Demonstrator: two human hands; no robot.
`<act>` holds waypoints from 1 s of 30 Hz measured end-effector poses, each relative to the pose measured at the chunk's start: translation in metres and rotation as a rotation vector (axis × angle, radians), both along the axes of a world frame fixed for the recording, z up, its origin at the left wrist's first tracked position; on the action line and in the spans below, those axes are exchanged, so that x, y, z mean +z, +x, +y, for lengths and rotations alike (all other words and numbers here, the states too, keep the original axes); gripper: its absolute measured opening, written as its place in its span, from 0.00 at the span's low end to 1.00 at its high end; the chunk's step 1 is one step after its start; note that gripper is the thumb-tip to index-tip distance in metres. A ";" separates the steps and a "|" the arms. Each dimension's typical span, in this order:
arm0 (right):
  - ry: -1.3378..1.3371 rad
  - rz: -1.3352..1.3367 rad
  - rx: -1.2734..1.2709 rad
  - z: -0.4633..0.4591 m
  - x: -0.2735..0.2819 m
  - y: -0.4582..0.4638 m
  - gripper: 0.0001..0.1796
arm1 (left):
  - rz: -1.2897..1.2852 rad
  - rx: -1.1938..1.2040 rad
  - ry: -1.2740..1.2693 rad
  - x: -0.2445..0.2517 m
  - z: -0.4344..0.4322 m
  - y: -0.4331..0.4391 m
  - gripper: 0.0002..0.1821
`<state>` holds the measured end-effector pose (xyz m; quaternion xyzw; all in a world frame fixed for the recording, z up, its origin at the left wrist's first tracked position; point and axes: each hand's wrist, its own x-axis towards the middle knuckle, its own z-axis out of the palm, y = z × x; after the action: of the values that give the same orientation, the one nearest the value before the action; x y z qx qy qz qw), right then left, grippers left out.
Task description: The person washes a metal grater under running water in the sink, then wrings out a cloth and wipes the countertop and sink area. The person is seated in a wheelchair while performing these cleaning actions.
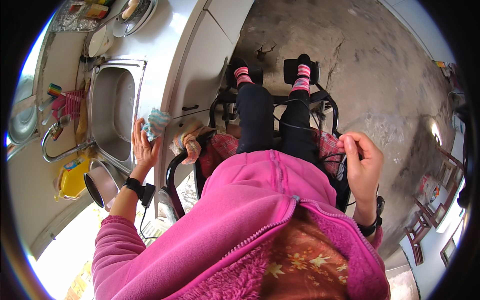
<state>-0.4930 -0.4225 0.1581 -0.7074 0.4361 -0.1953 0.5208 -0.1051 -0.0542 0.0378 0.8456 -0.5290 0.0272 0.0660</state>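
Note:
At the left, my left hand [145,145] rests on the white counter [157,48] beside the steel sink [114,112]. A blue and beige striped cloth [155,123] lies between its thumb and fingers, touching them; whether it is gripped is not plain. My right hand [362,161] is raised at the right above a red plaid cloth [330,146], its fingers curled and the thumb near the index finger. Nothing clearly shows in it. Both wrists wear black bands. An orange striped cloth [189,144] is wrapped on the wheelchair's left side.
A curved faucet [56,159], a metal pot [103,183] and a yellow container [73,178] stand around the sink. Bowls [101,41] are further along the counter. Cables [296,123] cross my legs. Wooden chairs [418,228] stand at the far right.

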 end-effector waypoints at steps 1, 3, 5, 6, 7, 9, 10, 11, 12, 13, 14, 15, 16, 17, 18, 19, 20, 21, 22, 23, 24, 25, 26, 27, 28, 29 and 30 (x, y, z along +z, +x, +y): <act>-0.001 0.012 0.002 0.000 -0.001 -0.002 0.08 | -0.001 0.037 0.037 0.000 0.000 0.000 0.33; -0.004 0.017 0.015 0.003 0.000 -0.007 0.09 | 0.023 0.046 0.027 0.001 0.001 -0.001 0.33; -0.014 0.017 0.005 0.003 -0.002 -0.012 0.09 | 0.015 0.048 0.018 0.000 0.000 -0.001 0.32; -0.009 0.016 -0.006 0.004 -0.001 -0.015 0.09 | 0.003 0.043 0.022 0.000 0.001 -0.001 0.32; -0.003 0.013 -0.017 0.005 -0.002 -0.018 0.09 | -0.011 0.039 0.027 0.001 0.000 -0.001 0.32; -0.005 0.026 -0.024 0.007 -0.001 -0.025 0.08 | 0.002 0.069 0.046 0.001 0.001 -0.002 0.30; -0.013 0.050 -0.029 0.008 -0.001 -0.029 0.08 | 0.006 0.080 0.061 0.001 0.002 -0.002 0.30; -0.008 0.048 -0.008 0.009 -0.001 -0.033 0.09 | 0.000 0.083 0.072 0.001 0.001 -0.002 0.29; -0.005 0.066 0.015 0.010 0.000 -0.037 0.09 | 0.020 0.099 0.079 0.001 0.002 -0.002 0.29; -0.005 0.082 0.038 0.011 0.000 -0.040 0.10 | 0.016 0.100 0.069 0.000 0.002 -0.001 0.29; -0.009 0.124 0.029 0.013 0.000 -0.043 0.10 | 0.011 0.102 0.068 0.000 0.003 -0.001 0.29; -0.033 0.099 0.026 0.016 0.000 -0.046 0.09 | 0.003 0.099 0.070 -0.001 0.004 -0.001 0.29; -0.062 0.095 0.018 0.016 -0.001 -0.048 0.09 | -0.001 0.094 0.072 -0.001 0.004 0.000 0.30; -0.099 0.102 0.008 0.018 -0.004 -0.048 0.08 | 0.000 0.106 0.069 -0.002 0.005 0.001 0.30; -0.096 0.087 0.007 0.019 -0.004 -0.051 0.08 | 0.000 0.104 0.069 -0.002 0.006 0.002 0.31; -0.099 0.097 0.014 0.021 -0.004 -0.053 0.08 | -0.005 0.093 0.063 -0.004 0.007 0.003 0.31; -0.102 0.106 0.022 0.024 -0.004 -0.055 0.08 | -0.029 0.087 0.067 -0.004 0.007 0.003 0.32; -0.105 0.114 0.029 0.027 -0.004 -0.057 0.08 | -0.021 0.097 0.068 -0.005 0.008 0.004 0.31; -0.112 0.144 0.061 0.030 -0.004 -0.060 0.08 | -0.022 0.095 0.065 -0.006 0.009 0.006 0.31; -0.117 0.176 0.096 0.034 -0.002 -0.065 0.09 | -0.022 0.097 0.065 -0.006 0.010 0.004 0.31; -0.125 0.206 0.132 0.039 -0.003 -0.066 0.09 | -0.034 0.101 0.070 -0.007 0.011 0.006 0.31; -0.134 0.211 0.157 0.044 -0.003 -0.069 0.09 | -0.032 0.110 0.065 -0.007 0.012 0.006 0.31; -0.139 0.216 0.179 0.049 -0.002 -0.073 0.09 | -0.033 0.115 0.056 -0.008 0.014 0.005 0.31; -0.142 0.222 0.200 0.053 -0.002 -0.077 0.08 | -0.050 0.101 0.046 -0.008 0.014 0.005 0.30; -0.150 0.233 0.225 0.058 -0.001 -0.081 0.09 | -0.053 0.099 0.036 -0.008 0.015 0.004 0.30; -0.146 0.237 0.232 0.061 -0.001 -0.085 0.09 | -0.030 0.118 0.024 -0.009 0.015 0.004 0.30; -0.141 0.242 0.243 0.062 -0.003 -0.088 0.09 | -0.030 0.116 0.008 -0.009 0.015 0.003 0.30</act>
<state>-0.5812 -0.3606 0.1556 -0.8079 0.3924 -0.0744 0.4334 -0.1025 -0.0389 0.0286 0.8746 -0.4801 0.0413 0.0531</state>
